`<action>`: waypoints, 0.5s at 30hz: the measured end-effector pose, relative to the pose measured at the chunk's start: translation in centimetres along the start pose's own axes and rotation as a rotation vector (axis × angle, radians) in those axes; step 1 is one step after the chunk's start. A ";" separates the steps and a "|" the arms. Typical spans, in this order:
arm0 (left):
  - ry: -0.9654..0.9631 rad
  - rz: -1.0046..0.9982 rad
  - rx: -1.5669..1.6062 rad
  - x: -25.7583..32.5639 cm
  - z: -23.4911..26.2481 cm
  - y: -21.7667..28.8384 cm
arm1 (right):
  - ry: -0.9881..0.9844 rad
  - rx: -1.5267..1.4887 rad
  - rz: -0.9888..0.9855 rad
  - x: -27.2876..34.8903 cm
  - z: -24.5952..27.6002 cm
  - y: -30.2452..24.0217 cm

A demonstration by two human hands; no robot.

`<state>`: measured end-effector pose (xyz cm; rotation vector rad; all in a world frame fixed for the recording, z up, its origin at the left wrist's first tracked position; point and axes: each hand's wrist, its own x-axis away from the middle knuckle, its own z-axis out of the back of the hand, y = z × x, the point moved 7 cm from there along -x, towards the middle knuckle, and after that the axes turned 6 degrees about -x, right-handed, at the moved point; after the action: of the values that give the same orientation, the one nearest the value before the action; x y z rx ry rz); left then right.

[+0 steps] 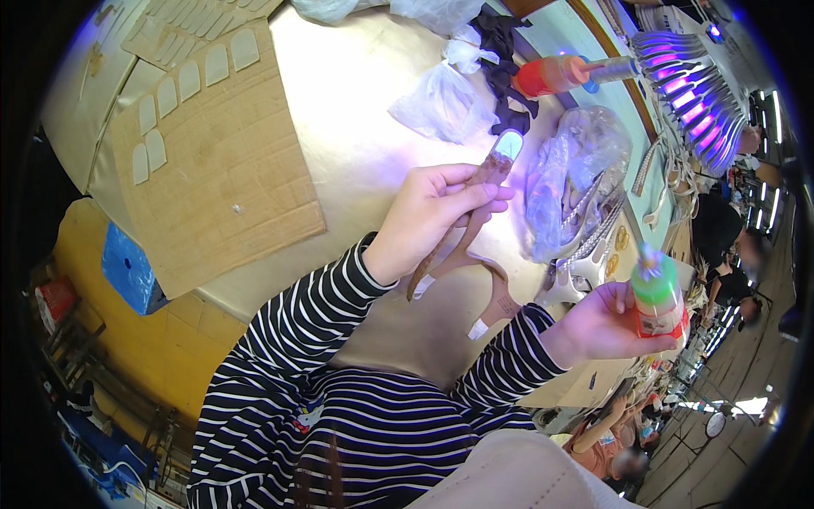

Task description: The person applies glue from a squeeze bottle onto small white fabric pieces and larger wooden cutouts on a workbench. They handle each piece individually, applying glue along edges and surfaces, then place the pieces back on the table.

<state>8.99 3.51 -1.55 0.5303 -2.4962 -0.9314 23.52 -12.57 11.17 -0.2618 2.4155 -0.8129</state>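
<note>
My left hand (pixel 437 208) pinches a brown shoe-strap piece (pixel 498 163), with a pale rounded tab lit bluish at its upper end. Its brown straps hang below the fingers over the table and carry small white labels. Off to the right, my right hand (pixel 598 322) is wrapped round a small squeeze bottle (pixel 657 293) with a red lower part and a green top. The bottle stands upright in the grip, apart from the strap piece, and its tip is blurred.
A cardboard sheet (pixel 229 170) at the left bears several pale rounded tabs (pixel 189 79). Clear plastic bags (pixel 445 102) and a bag of braided straps (pixel 577 161) lie beyond my hands. Another red bottle (pixel 547 76) and a purple-glowing ribbed fixture (pixel 691 97) are far right. A blue stool (pixel 129 267) stands left.
</note>
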 end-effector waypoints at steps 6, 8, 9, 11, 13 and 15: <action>0.061 -0.058 -0.050 0.1 0.0 -0.1 | 0.204 0.753 0.144 4.0 0.3 2.4; 0.081 -0.077 -0.088 0.2 0.1 -0.1 | 0.156 0.789 0.090 4.6 -0.2 3.8; 0.091 -0.081 -0.093 0.2 0.2 0.0 | 0.131 0.807 0.063 4.8 -0.6 4.4; 0.108 -0.097 -0.107 0.1 0.3 0.0 | 0.067 0.831 -0.016 4.8 -1.2 5.4; 0.134 -0.121 -0.079 0.1 0.4 0.1 | 0.076 0.809 -0.058 4.9 -1.5 5.8; 0.154 -0.146 -0.056 0.1 0.4 0.2 | 0.056 0.843 -0.065 4.9 -1.8 6.0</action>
<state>8.69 3.82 -1.64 0.7450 -2.3119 -0.9728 18.48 -8.62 6.43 0.0204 1.9009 -1.7776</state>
